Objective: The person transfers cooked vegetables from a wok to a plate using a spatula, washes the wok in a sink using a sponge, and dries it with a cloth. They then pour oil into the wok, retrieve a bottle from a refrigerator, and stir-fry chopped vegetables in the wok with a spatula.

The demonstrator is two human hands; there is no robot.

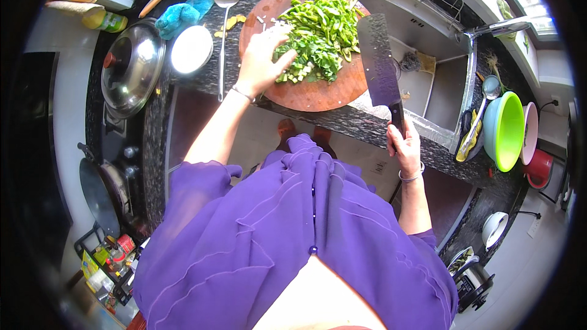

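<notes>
A round wooden cutting board [312, 98] lies on the counter, its right side reaching over the sink's edge. On it are sliced green peppers [328, 20], with chopped leafy greens [321, 52] nearer me and white chopped bits [282, 27] at the left. My left hand [263, 57] is at the left of the pile, fingers spread; its fingertips reach the white bits, and I cannot tell whether they press on them. In my right hand [404, 144] is the black handle of a Chinese cleaver [379, 62]. The blade points away from me, beside the board and over the sink's near-left part.
Right of the board is a steel sink [451, 87] with a faucet [500, 27]. Plastic basins [506, 130] and a ladle [490, 87] stand beyond it. To the left are a metal spatula [223, 46], a white bowl [192, 49], a teal cloth [179, 18] and a pot lid [135, 68].
</notes>
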